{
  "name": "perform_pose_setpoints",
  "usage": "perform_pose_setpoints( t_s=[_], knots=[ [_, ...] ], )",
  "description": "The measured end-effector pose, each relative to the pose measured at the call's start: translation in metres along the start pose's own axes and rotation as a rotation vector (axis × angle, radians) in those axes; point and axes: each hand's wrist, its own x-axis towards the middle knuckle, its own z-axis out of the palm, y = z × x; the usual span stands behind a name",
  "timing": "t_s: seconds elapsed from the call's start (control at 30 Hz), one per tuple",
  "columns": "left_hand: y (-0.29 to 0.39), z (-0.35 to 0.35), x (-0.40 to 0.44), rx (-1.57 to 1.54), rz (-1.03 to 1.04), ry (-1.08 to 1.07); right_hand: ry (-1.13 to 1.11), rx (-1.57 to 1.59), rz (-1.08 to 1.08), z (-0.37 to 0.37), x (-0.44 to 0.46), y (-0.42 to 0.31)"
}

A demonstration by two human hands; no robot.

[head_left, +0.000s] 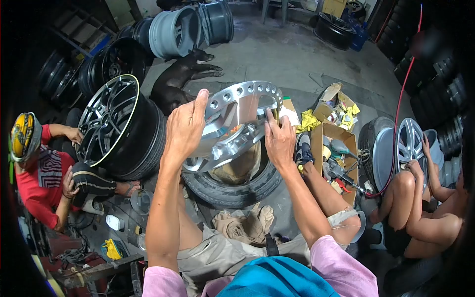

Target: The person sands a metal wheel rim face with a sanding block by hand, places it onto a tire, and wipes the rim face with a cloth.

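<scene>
A shiny silver wheel face (237, 106), with a row of bolt holes along its edge, is tilted up between my two hands. My left hand (183, 131) is closed on its left side, thumb pointing up along the rim. On the opposite side my right hand (280, 138) grips the edge, fingers partly bent over it; whether something small lies under those fingers I cannot make out. Below the wheel face a black tire (213, 195) lies flat on the floor, a brownish wrapped bundle showing in its middle. A crumpled beige cloth (242, 225) is between my legs.
At left a person in a red shirt (47, 175) handles a black spoked wheel (109, 119). Another person (425, 218) sits at right by a silver wheel (409, 141). A black dog (178, 79) lies ahead. Cardboard boxes (339, 131) hold tools; a red hose (403, 94) hangs nearby.
</scene>
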Motion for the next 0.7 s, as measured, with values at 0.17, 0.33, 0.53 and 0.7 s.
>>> perform_pose_setpoints(
  t_s=[0.17, 0.33, 0.53, 0.7],
  knots=[
    [-0.002, -0.001, 0.000, -0.003, 0.007, 0.021, 0.009, 0.061, 0.021, -0.021, -0.002, -0.008],
    [-0.014, -0.002, 0.008, -0.032, -0.010, 0.011, 0.039, 0.088, 0.109, -0.050, -0.032, 0.005],
    [-0.025, 0.005, 0.018, -0.055, -0.033, 0.073, -0.132, 0.212, 0.180, -0.035, -0.100, 0.030],
    [-0.021, -0.005, 0.016, -0.169, -0.153, -0.051, -0.288, 0.337, 0.343, -0.033, -0.119, 0.026]
  ],
)
